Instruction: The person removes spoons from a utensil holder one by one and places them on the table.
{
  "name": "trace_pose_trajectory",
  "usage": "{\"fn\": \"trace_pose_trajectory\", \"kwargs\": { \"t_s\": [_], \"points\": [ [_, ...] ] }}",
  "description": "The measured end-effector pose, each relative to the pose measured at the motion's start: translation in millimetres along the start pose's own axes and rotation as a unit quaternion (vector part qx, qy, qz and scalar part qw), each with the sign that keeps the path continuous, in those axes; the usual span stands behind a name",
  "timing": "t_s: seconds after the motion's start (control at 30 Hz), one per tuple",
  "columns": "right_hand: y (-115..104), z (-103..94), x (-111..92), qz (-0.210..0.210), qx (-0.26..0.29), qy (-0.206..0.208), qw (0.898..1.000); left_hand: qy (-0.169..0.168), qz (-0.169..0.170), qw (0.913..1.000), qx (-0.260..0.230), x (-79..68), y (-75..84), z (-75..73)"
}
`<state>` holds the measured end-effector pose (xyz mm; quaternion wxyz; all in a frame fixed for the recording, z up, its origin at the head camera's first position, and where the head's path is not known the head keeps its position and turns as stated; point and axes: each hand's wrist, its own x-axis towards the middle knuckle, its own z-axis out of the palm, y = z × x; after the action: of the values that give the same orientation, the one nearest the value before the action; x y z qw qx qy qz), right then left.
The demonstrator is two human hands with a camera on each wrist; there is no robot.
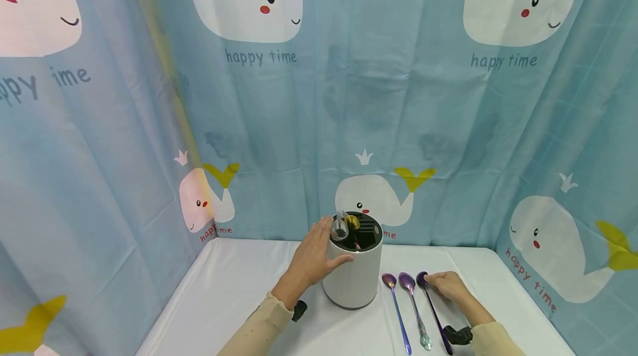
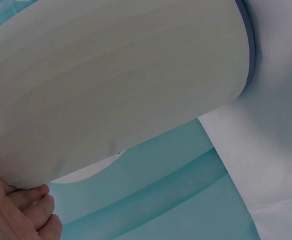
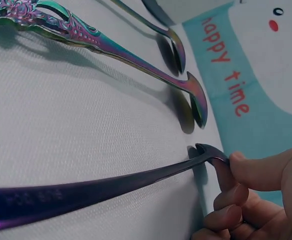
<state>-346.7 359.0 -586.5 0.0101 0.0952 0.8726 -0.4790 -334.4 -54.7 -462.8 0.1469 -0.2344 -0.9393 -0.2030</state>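
Note:
A white cylindrical utensil holder (image 1: 352, 281) with a black slotted top stands upright on the table. My left hand (image 1: 314, 253) grips its left side near the top, thumb across the front; in the left wrist view bent fingers (image 2: 38, 207) lie at its wall. A silver spoon bowl (image 1: 340, 230) and a gold one (image 1: 353, 222) stick out of the top. My right hand (image 1: 451, 285) pinches the bowl end of a dark purple spoon (image 3: 121, 186), the rightmost of three lying side by side. Left of it are a purple spoon with an ornate handle (image 1: 415, 307) and a blue-purple spoon (image 1: 399, 311).
A white cloth (image 1: 224, 289) covers the table. Blue curtains (image 1: 319, 96) printed with white whales hang behind it and along both sides, close to the table's edges. The holder stands just left of the row of spoons.

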Motion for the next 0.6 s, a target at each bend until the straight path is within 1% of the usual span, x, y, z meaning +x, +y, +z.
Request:
{"fn": "trace_pose_trajectory", "kwargs": {
  "t_s": [0.27,0.6],
  "points": [
    [-1.2,-1.0,-0.9,-0.004,-0.013,0.001,1.0,0.005,0.005,1.0,-0.003,0.2,-1.8,1.2],
    [-4.2,-2.7,-2.3,-0.007,-0.018,0.009,1.0,0.006,0.002,1.0,-0.001,1.1,-2.5,2.2]
  ]
}}
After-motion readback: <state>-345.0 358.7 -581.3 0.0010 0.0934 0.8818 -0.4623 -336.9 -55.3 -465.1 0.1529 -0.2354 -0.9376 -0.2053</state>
